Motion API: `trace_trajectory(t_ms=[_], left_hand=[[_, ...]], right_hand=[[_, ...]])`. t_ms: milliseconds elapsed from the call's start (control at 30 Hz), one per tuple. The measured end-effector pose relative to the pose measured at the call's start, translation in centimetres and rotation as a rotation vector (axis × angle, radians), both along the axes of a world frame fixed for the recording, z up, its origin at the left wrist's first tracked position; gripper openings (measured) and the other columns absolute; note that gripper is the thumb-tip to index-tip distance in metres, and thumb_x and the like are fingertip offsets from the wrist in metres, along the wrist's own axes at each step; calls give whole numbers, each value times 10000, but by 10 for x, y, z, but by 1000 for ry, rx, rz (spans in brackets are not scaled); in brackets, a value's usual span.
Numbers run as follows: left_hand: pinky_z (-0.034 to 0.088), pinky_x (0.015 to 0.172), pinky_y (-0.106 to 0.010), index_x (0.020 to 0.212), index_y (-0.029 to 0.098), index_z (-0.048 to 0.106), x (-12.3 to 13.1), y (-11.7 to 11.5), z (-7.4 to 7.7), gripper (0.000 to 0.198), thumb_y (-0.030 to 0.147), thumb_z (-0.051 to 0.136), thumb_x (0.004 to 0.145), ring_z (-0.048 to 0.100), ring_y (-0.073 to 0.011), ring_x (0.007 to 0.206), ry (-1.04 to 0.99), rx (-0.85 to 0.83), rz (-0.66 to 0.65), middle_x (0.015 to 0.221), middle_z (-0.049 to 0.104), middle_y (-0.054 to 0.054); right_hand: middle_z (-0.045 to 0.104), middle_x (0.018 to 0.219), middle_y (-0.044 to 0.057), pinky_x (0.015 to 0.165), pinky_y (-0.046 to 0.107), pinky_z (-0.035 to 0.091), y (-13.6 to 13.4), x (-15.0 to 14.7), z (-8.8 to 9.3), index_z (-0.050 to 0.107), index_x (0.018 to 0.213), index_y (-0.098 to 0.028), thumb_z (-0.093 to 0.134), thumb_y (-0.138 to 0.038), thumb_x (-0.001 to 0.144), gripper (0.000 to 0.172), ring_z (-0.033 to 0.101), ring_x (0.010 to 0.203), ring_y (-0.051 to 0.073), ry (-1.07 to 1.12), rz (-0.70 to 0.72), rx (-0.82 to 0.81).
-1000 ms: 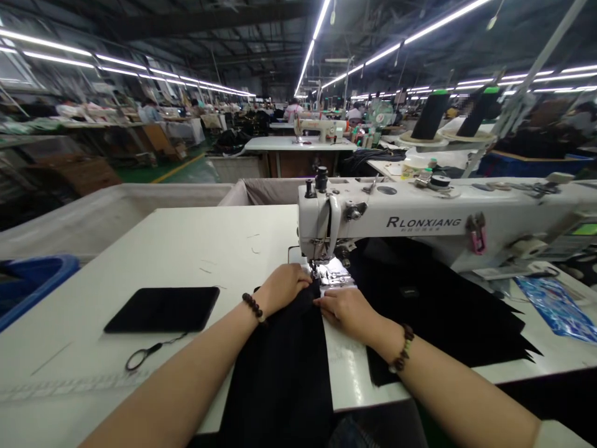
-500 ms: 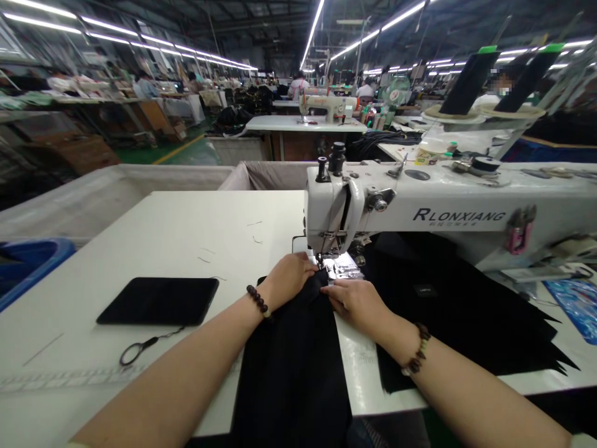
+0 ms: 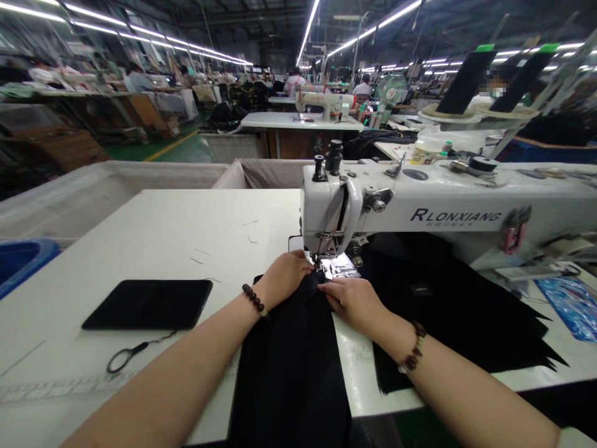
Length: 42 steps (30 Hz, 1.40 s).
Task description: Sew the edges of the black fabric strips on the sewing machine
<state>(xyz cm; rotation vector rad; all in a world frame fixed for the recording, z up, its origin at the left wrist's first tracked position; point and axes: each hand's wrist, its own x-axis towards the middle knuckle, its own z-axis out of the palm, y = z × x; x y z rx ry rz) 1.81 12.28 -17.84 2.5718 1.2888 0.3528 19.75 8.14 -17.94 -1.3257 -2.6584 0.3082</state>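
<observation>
A long piece of black fabric [image 3: 291, 367] runs from the table's front edge up to the needle area of a white sewing machine [image 3: 396, 199]. My left hand [image 3: 285, 274] grips the fabric's far left edge, its fingertips close beside the lit presser foot [image 3: 319, 264]. On the fabric's right edge, just nearer than the foot, my right hand [image 3: 352, 302] pinches the cloth between thumb and fingers. Both wrists wear bead bracelets. The fabric under my fingertips is partly hidden. A stack of black cut pieces [image 3: 448, 323] with a small label lies right of my right hand.
A black phone [image 3: 149, 303] with a ring strap [image 3: 122, 359] lies on the white table [image 3: 209, 218] at left, near loose threads. Pink-handled snippers [image 3: 515, 230] hang on the machine. Thread cones [image 3: 466, 81] stand behind. Pale bins [image 3: 116, 186] border the table's far side.
The whole view has shifted slightly, so the phone and machine appear a little further left. Both hands keep their hold on the fabric at the presser foot.
</observation>
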Motion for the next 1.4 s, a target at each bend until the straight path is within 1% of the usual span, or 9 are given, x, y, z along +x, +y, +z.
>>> trace_trajectory(t_ms=[233,333,433,533,633,767,867,1033,1400], left_hand=[[433,869,-356,951,111,650,0,-1,6,181,173,521,842,555,-237,997,113,46,-43,1004,624,-125],[356,952,-444,1045,62,595,-4,-42,29,430,376,636,755,437,-315,1159,172,48,-102,1205,520,-196],[323,983,-458,1194,61,481,-12,-105,47,774,549,679,625,381,-328,1209,272,25,-319,1309,423,-206],[323,990,-461,1212,112,457,-22,-157,40,549,344,632,746,394,-286,1205,253,119,-458,1309,450,-141],[388,956,-397,1140,104,511,-26,-180,20,318,73,435,832,454,-234,1147,160,241,-401,1247,514,-114],[473,864,-365,994,55,573,-23,-184,8,251,32,372,845,522,-231,1012,-56,314,-319,1094,581,-145],[508,764,-349,924,60,582,-14,-185,13,234,40,360,854,539,-211,884,-170,301,-271,986,589,-139],[484,569,-349,961,110,583,5,-191,16,284,51,325,857,493,-192,669,-81,270,-265,795,566,-83],[468,652,-318,889,71,582,11,-196,2,259,83,323,896,488,-178,745,-240,162,-347,832,566,-95]], right_hand=[[670,830,72,614,260,422,4,-2,0,613,1075,-175,431,-156,865,279,621,722,179,-24,-20,2],[661,917,95,663,270,430,-14,6,18,524,1183,-148,451,-126,848,344,615,783,187,23,-17,-22],[663,791,40,624,214,417,-58,23,49,619,963,-165,452,-159,867,193,606,689,134,170,105,-302],[621,633,-20,530,169,380,-107,38,61,620,741,-182,451,-179,873,215,563,561,85,222,283,-712],[634,705,17,572,216,395,-144,40,30,622,771,-171,472,-245,862,191,570,632,130,313,8,-709],[625,761,37,609,250,433,-164,28,-33,618,877,-153,487,-396,838,279,575,694,155,719,-280,-939],[621,712,39,558,239,435,-169,21,-52,634,809,-133,563,-504,752,383,571,620,133,1038,-384,-1113],[608,570,13,537,218,413,-172,18,-41,629,617,-130,627,-469,720,354,524,500,84,1128,-393,-1105],[613,562,3,544,217,408,-172,19,-29,640,636,-123,653,-439,701,322,537,513,86,1137,-359,-1130]])
